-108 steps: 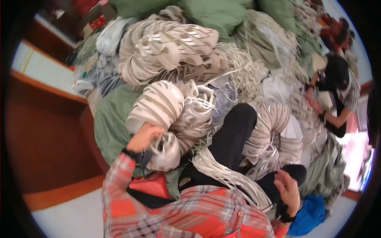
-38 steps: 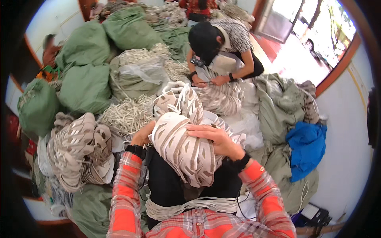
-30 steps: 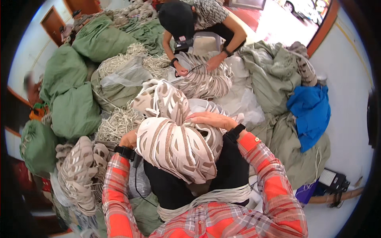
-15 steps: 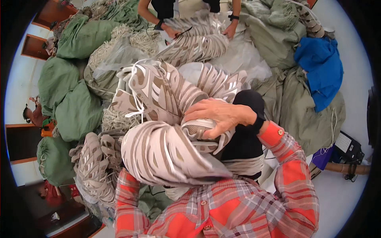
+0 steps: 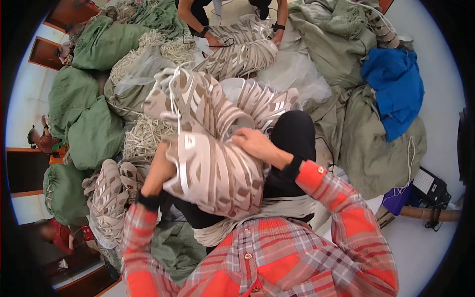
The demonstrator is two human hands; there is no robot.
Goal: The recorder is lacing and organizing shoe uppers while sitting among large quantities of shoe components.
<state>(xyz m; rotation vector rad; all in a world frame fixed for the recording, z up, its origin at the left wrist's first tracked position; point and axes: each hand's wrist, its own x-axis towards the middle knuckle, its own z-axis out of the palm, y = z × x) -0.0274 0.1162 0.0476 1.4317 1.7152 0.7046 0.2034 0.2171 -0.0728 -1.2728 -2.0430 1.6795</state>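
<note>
So my beige shoe-upper bundle (image 5: 213,175) is mid-frame above the lap (image 5: 198,214), left hand (image 5: 159,167) at its left end, right hand (image 5: 255,145) bent on its upper-right edge. Can't tell how tight either grip is; lax, the layers could fan out. Second bundle (image 5: 200,101) crowds up-frame, knee (image 5: 297,134) right; lap side's roomier.

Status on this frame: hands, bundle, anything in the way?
Left hand at left side of beige bundle, fingers mostly hidden. Right hand on its upper right edge. Laced bundle crowds its far side.
</note>
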